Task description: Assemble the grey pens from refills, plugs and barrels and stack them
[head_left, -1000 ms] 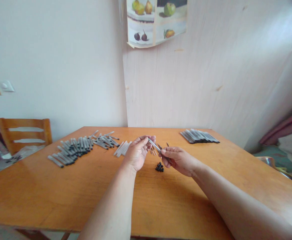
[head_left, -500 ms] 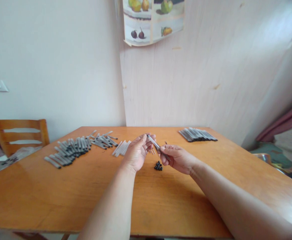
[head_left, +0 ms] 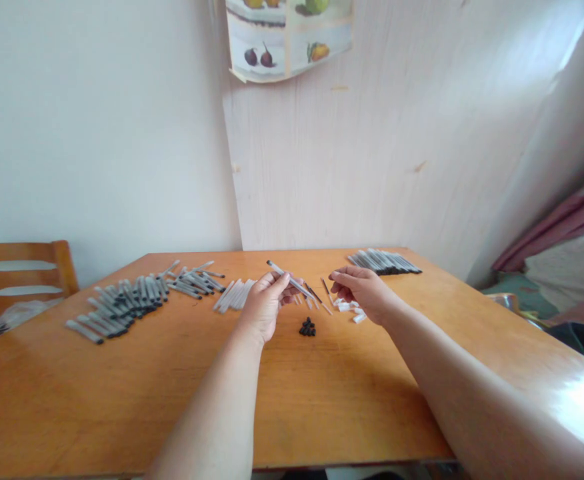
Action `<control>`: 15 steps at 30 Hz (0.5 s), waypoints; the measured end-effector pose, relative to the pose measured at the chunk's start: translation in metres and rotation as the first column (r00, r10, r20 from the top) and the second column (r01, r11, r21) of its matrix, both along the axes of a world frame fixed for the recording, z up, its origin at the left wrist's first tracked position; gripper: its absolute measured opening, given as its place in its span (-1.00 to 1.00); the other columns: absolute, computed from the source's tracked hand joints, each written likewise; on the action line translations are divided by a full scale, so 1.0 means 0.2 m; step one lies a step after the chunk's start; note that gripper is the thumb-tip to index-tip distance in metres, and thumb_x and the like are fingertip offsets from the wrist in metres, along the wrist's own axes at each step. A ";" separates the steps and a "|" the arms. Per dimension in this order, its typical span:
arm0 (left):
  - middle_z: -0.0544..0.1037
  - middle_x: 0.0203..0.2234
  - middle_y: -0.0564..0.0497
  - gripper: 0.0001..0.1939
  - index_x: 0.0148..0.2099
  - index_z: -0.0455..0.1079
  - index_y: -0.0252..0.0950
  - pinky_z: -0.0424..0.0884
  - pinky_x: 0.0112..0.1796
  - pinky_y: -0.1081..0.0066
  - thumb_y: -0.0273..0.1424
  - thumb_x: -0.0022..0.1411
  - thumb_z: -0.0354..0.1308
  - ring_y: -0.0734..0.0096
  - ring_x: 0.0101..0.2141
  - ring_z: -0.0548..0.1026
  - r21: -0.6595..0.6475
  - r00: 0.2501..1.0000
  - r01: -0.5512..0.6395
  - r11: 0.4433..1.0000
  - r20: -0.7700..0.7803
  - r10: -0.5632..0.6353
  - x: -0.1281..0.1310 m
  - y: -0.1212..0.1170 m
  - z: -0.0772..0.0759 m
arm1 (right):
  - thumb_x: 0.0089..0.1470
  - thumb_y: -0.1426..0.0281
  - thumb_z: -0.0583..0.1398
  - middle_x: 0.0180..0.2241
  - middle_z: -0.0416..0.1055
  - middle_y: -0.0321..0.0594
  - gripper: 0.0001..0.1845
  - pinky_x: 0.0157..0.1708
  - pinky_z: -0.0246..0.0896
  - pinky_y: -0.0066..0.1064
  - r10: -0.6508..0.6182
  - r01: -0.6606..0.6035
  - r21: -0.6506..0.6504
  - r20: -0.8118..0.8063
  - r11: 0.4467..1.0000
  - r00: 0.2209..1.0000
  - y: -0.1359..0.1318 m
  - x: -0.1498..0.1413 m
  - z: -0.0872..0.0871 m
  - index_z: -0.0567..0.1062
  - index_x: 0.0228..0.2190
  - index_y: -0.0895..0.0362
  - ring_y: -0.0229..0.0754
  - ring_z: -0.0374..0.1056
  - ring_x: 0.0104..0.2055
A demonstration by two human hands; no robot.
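Note:
My left hand (head_left: 268,303) is closed on a pen (head_left: 289,280), a clear barrel with a dark end pointing up and to the left. Apart from it, to the right, my right hand (head_left: 359,288) has its thumb and fingers pressed together; whether something small is between them I cannot make out. Thin dark-and-clear refills (head_left: 327,291) lie on the table just left of the right fingertips. Below and between the hands sits a small heap of black caps (head_left: 307,327). Several white pieces (head_left: 351,308) lie under the right hand, partly covered by it.
On the wooden table (head_left: 292,407), capped pens (head_left: 122,303) are heaped at the left, with more pens (head_left: 197,280) beside them. Clear barrels (head_left: 233,295) lie by my left hand. A row of pens (head_left: 385,261) lies at the far right. A chair (head_left: 19,277) stands at the left.
My right hand has let go of the pen and moved right, uncovering the white pieces. The pen stays in my left hand. The view has shifted slightly to the right.

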State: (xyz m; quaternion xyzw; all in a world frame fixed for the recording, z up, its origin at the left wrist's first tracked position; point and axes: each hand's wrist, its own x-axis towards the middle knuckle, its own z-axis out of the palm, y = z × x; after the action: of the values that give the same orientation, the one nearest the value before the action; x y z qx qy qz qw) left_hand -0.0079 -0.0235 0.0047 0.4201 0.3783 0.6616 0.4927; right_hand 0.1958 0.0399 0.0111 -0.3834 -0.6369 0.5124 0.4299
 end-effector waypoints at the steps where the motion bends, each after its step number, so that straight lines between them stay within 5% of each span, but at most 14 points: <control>1: 0.60 -0.29 -0.12 -0.73 -0.27 0.37 -0.30 0.31 -0.37 0.45 -0.23 0.08 0.26 0.37 -0.34 0.54 -0.006 1.000 -0.014 1.000 0.013 0.014 0.00 0.00 0.00 | 0.01 0.22 0.23 -0.55 0.42 -0.27 -0.75 -0.63 -0.02 -0.53 -0.049 0.049 0.017 0.012 0.999 0.999 0.02 0.03 0.01 0.41 -0.45 0.17 -0.39 0.18 -0.61; 7: 0.60 -0.31 -0.12 -0.73 -0.28 0.36 -0.31 0.32 -0.42 0.47 -0.25 0.05 0.27 0.38 -0.38 0.55 -0.051 0.997 -0.071 0.996 0.009 0.071 -0.01 0.00 0.00 | -0.09 0.42 0.20 -0.60 0.38 -0.29 -0.93 -0.59 0.03 -0.51 -0.154 0.101 0.146 0.413 0.984 0.898 0.10 0.13 0.02 0.44 -0.48 0.18 -0.35 0.18 -0.59; 15: 0.61 -0.33 -0.10 -0.70 -0.27 0.37 -0.31 0.30 -0.42 0.49 -0.24 0.01 0.29 0.37 -0.36 0.55 -0.081 0.994 -0.105 0.991 -0.001 0.105 -0.02 0.00 0.00 | -0.19 0.46 0.18 -0.52 0.47 -0.24 -0.86 -0.53 0.04 -0.47 -0.167 -0.107 0.292 0.770 0.950 0.615 0.14 0.15 -0.06 0.54 -0.48 0.17 -0.25 0.31 -0.48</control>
State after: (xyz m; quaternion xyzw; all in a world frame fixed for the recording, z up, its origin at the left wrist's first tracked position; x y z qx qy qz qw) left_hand -0.0119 -0.0232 0.0047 0.3780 0.4257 0.6714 0.4745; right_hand 0.2263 0.0689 -0.0018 -0.5073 -0.8258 0.1784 0.1700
